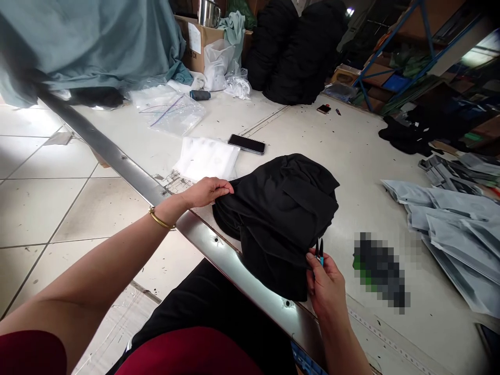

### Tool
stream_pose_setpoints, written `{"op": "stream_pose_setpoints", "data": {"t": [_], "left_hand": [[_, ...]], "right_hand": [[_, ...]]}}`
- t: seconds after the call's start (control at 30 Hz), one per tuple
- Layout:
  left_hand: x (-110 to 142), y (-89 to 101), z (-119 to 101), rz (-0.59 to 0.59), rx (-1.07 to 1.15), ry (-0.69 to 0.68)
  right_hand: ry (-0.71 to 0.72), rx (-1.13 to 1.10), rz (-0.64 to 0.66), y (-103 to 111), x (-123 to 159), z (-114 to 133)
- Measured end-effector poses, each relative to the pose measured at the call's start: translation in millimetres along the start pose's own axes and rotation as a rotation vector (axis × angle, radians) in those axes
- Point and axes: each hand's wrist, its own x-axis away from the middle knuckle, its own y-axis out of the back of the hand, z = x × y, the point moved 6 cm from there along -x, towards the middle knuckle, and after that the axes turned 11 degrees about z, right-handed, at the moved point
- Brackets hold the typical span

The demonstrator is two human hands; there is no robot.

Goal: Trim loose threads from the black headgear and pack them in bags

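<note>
Rumpled black fabric (275,224), hands (205,191) (326,286), slim pointed blue tool (320,252)

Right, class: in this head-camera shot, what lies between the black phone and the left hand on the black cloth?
In the head view, a flat white packet lies between the phone and the left hand.

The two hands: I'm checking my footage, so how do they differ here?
The left hand lies flat on the black cloth and wears a gold bangle; the right hand grips a small blue-black tool at the cloth's lower edge, no bangle showing. Both are bare and at the same cloth.
</note>
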Motion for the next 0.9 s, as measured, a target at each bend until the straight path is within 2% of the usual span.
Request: {"op": "stream_pose_setpoints", "data": {"t": [0.07, 0.17, 0.27, 0.33, 0.4, 0.53, 0.7, 0.9], "left_hand": [[-2.3, -2.6, -1.4, 0.044, 0.002, -0.003], [-0.9, -6.7, -2.7, 0.170, -0.004, -0.001], [4.3, -7.5, 5.2, 0.258, 0.168, 0.058], [5.7, -6.3, 10.7, 0.233, 0.303, 0.090], [4.3, -5.0, 15.0, 0.148, 0.390, 0.127], [-3.4, -5.0, 18.3, -0.002, 0.414, 0.204], [-12.9, -5.6, 17.3, 0.012, 0.419, 0.222], [-15.4, -4.0, 15.7, -0.046, 0.372, 0.301]], "right_hand": [[-0.008, 0.003, -0.009, -0.4, -0.4, 0.7], [-0.012, -0.001, -0.012, -1.6, -0.8, 2.0], [-0.008, 0.008, -0.012, -1.5, -0.8, 2.2], [-0.011, 0.019, -0.017, -0.3, -0.3, 1.4], [-0.013, 0.025, -0.021, 0.9, 0.2, 0.6], [-0.004, 0.030, -0.017, 0.9, 0.7, 1.3], [0.000, 0.028, -0.031, 0.5, 0.9, 1.3], [0.016, 0.036, -0.023, 0.2, -0.2, 1.1]]}}
